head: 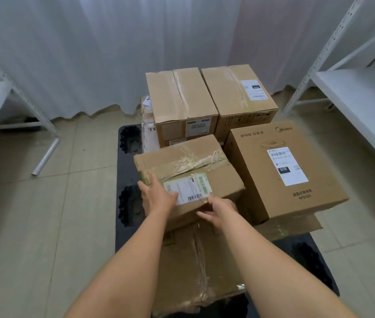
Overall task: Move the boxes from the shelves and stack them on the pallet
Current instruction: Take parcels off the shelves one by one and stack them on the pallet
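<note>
Both hands are steadying a taped cardboard box (188,177) on the stack on the black pallet (126,203).

The left hand (159,196) is lying flat on the box's top by the shipping label (188,189), fingers straight. The right hand (218,211) is pressing the near front edge, fingers extended. The box is sitting on a larger flat carton (193,267), beside the Midea box (283,171) and in front of two tall cartons (182,99).

Head view looks steeply down, close over the pallet (122,216).
</note>
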